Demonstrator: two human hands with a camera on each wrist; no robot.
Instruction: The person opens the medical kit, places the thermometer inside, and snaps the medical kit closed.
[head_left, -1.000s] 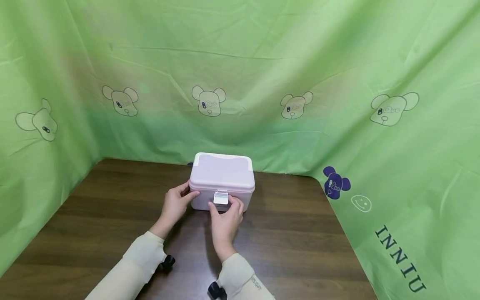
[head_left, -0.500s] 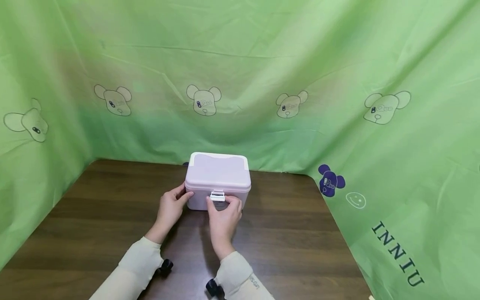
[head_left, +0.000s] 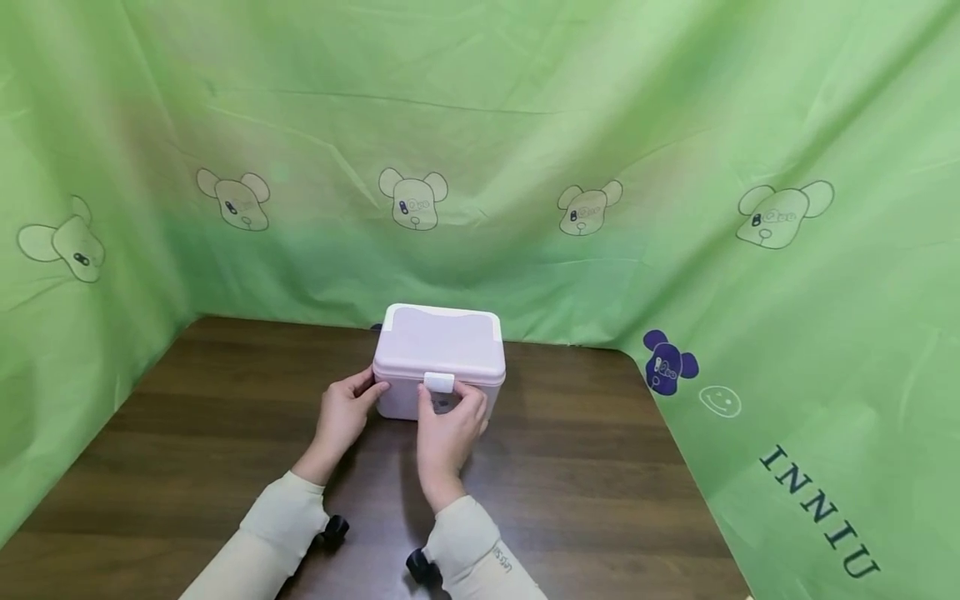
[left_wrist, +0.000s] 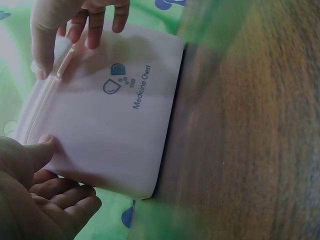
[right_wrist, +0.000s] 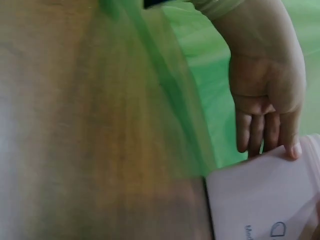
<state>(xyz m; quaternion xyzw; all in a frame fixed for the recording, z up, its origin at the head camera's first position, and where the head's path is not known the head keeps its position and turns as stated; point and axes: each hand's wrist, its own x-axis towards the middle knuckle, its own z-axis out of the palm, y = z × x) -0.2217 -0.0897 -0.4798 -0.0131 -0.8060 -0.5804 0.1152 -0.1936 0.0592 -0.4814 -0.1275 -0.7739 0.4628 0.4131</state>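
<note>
A pale pink medicine chest (head_left: 438, 342) with a white-edged lid sits upright on the table, its lid down. "Medicine Chest" lettering (left_wrist: 141, 87) and a capsule print mark its front. My left hand (head_left: 345, 417) grips the chest's left front corner. In the left wrist view, that left hand (left_wrist: 37, 185) has its thumb on the front and its other fingers at the side. At the front middle, my right hand (head_left: 448, 437) pinches the white latch (head_left: 438, 382) between thumb and finger. The right wrist view shows the left hand (right_wrist: 267, 92) against the chest's end (right_wrist: 260, 185).
The dark wooden table (head_left: 585, 467) carries the chest near its back edge. A green cloth (head_left: 510, 150) with printed bear heads hangs behind and at both sides. Black wrist devices (head_left: 333, 531) sit on the cream sleeves (head_left: 262, 537).
The latch hung lower over the chest's front; it now sits higher, at the lid's edge, after the right fingers raised it slightly. The left hand keeps its hold and the chest stays in place.
</note>
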